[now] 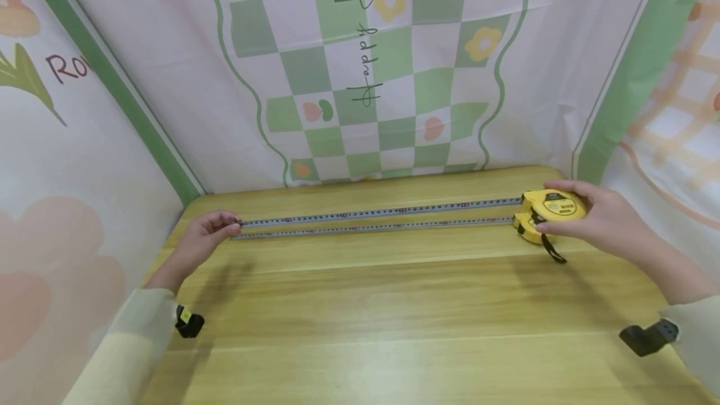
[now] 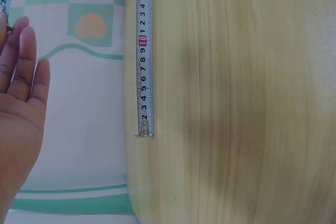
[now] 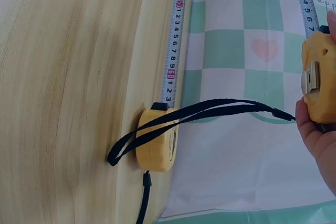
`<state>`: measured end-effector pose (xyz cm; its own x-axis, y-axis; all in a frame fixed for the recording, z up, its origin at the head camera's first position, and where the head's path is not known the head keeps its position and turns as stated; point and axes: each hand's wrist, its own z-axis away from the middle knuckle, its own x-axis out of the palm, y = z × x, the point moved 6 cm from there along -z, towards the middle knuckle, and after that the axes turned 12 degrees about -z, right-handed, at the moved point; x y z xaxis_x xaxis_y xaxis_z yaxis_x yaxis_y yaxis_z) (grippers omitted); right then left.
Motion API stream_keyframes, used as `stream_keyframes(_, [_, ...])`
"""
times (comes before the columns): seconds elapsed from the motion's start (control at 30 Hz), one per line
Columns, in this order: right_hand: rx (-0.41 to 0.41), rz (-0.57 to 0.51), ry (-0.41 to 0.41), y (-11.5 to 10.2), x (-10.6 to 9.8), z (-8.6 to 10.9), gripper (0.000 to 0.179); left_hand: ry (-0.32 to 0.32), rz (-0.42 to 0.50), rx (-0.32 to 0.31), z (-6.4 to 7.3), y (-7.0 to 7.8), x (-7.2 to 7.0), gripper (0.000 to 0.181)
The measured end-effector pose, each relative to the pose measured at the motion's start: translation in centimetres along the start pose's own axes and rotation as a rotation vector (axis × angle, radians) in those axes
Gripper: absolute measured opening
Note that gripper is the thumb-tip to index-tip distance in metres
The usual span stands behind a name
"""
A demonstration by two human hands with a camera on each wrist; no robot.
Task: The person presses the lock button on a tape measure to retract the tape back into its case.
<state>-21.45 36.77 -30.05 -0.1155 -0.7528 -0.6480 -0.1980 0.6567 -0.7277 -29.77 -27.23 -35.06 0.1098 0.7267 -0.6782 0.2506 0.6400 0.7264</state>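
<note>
Two yellow tape measures have their blades drawn out side by side. My right hand (image 1: 599, 217) grips the upper tape measure (image 1: 557, 206), whose metal clip shows in the right wrist view. Its blade (image 1: 371, 212) runs left to my left hand (image 1: 205, 236), which pinches the end between thumb and fingers. Below it, the other tape measure (image 3: 155, 148) lies on the wooden table, untouched, its blade (image 2: 145, 72) stretched along the table's far edge with the hook end bare. In the head view the held case partly covers the lower one.
A black wrist strap (image 3: 210, 109) droops from the held tape measure across the lower case. Printed cloth (image 1: 388, 49) with green checks hangs behind the wooden table (image 1: 365, 305), and more cloth (image 1: 84, 205) hangs at the sides. Small black cameras (image 1: 189, 322) sit at both sleeves.
</note>
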Motion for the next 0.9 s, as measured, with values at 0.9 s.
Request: stream_keyframes(0.9, [0.012, 0.024, -0.002, -0.15, 0.45, -0.17, 0.081, 0.01, 0.043, 0.043, -0.43, 0.7, 0.83, 0.028])
